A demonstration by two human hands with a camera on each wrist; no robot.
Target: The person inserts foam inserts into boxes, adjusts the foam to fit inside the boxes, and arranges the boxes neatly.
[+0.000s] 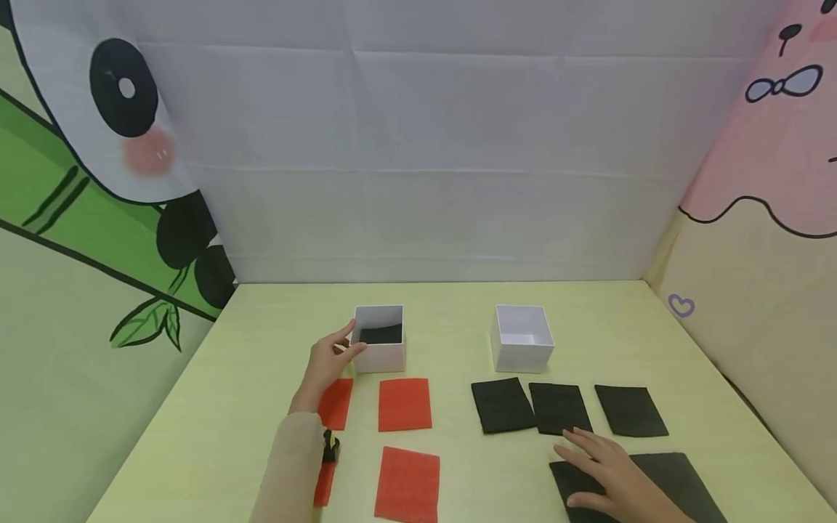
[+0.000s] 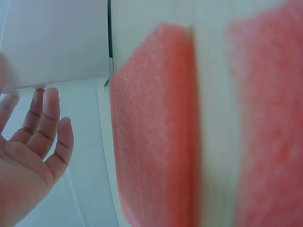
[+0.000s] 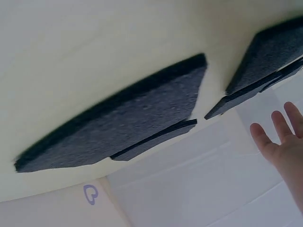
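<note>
Left hand (image 1: 329, 361) resting released against white square cardboard box (image 1: 381, 338), one black foam sheet (image 1: 381, 333) inside | right hand (image 1: 611, 476) lying flat, released, on large black foam sheet (image 1: 673, 483) | remaining outstanding: red foam sheets (image 1: 405, 404), black sheets on tabletop (image 1: 216, 428), second white box (image 1: 522, 337) holding nothing.

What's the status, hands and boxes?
Left hand open, touching left box, black pad inside. Right hand flat on black pad. Right box empty.

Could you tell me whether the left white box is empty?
Not empty: the left white box holds a black pad on its floor, seen through its open top.
</note>
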